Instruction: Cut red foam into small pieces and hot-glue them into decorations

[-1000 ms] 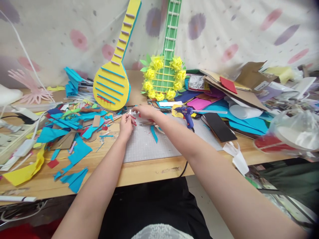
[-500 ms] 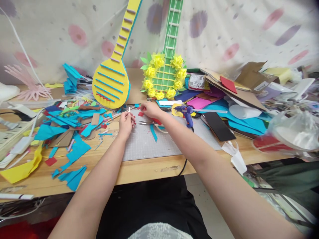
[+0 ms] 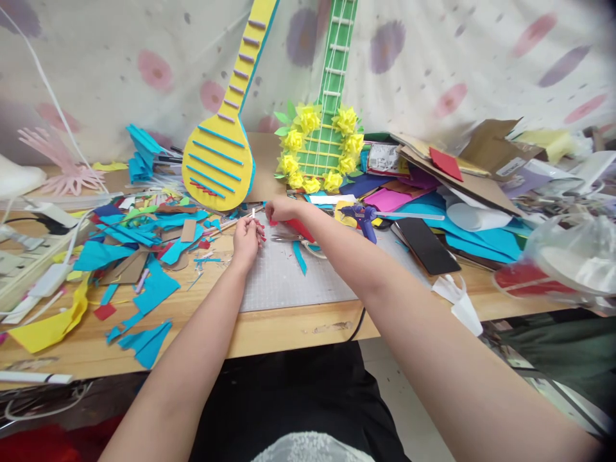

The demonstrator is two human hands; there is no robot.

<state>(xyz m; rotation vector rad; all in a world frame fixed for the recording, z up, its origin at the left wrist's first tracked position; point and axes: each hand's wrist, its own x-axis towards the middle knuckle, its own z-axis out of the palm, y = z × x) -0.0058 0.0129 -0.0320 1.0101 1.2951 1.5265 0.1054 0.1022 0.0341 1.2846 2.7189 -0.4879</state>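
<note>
My left hand (image 3: 246, 240) is closed over the grey cutting mat (image 3: 279, 289), and a small white strip (image 3: 253, 212) stands up from its fingers. Small red bits (image 3: 261, 232) show at its fingertips. Close by on the right, my right hand (image 3: 283, 209) has its fingers bent down and pressed together; whatever they hold is hidden. A red piece (image 3: 299, 228) lies partly under the right wrist. Scissors (image 3: 308, 244) rest on the mat below that wrist, beside a narrow blue strip (image 3: 299, 260).
A yellow paper lute shape (image 3: 219, 163) and a green one (image 3: 332, 96) with yellow flowers lean at the back. Blue scraps (image 3: 156, 289) litter the left. A glue gun (image 3: 364, 218), phone (image 3: 426, 245) and plastic tub (image 3: 539, 276) sit to the right.
My right hand has moved slightly left, closer to my left hand. The left hand keeps its grip on the white strip. The whole view has shifted a little.
</note>
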